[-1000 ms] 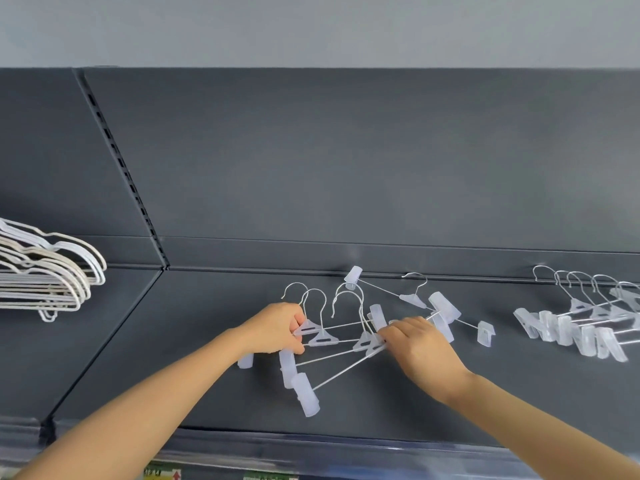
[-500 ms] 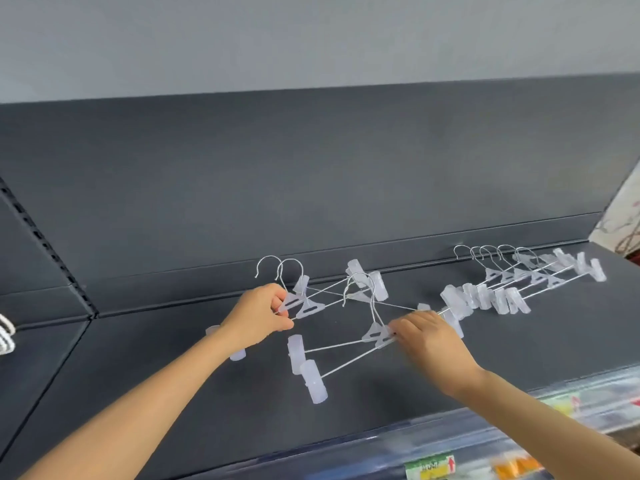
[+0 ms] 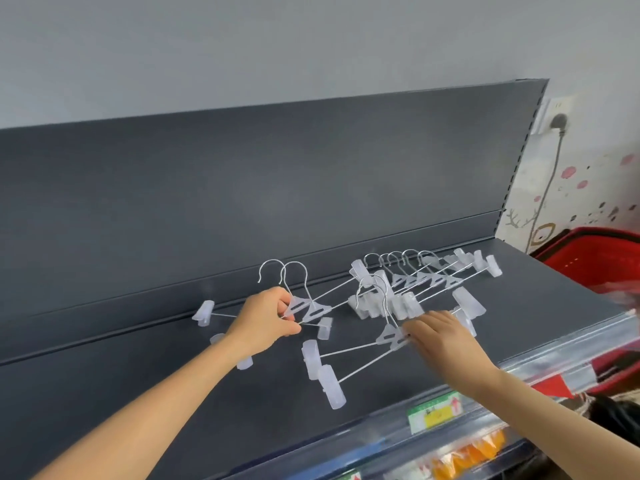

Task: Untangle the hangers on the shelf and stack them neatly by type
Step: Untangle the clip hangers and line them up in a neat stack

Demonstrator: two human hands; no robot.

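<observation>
Clear plastic clip hangers with metal hooks lie on the dark grey shelf (image 3: 173, 393). My left hand (image 3: 266, 322) pinches the necks of two clip hangers (image 3: 304, 306), lifted slightly, hooks pointing up. My right hand (image 3: 440, 337) grips the neck of another pair of clip hangers (image 3: 388, 336) whose clips (image 3: 322, 370) trail toward the shelf front. Behind my right hand a stack of several clip hangers (image 3: 429, 277) lies along the back of the shelf.
The shelf's back panel (image 3: 277, 188) rises right behind the hangers. A price-tag rail (image 3: 485, 400) runs along the front edge, with packaged goods below. A red basket (image 3: 595, 254) stands past the shelf's right end, below a wall socket and cable.
The view has swung right, so the white hangers at the left are out of sight. Both hands have carried their hangers rightward, closer to the stack, and the two pairs have drawn apart.
</observation>
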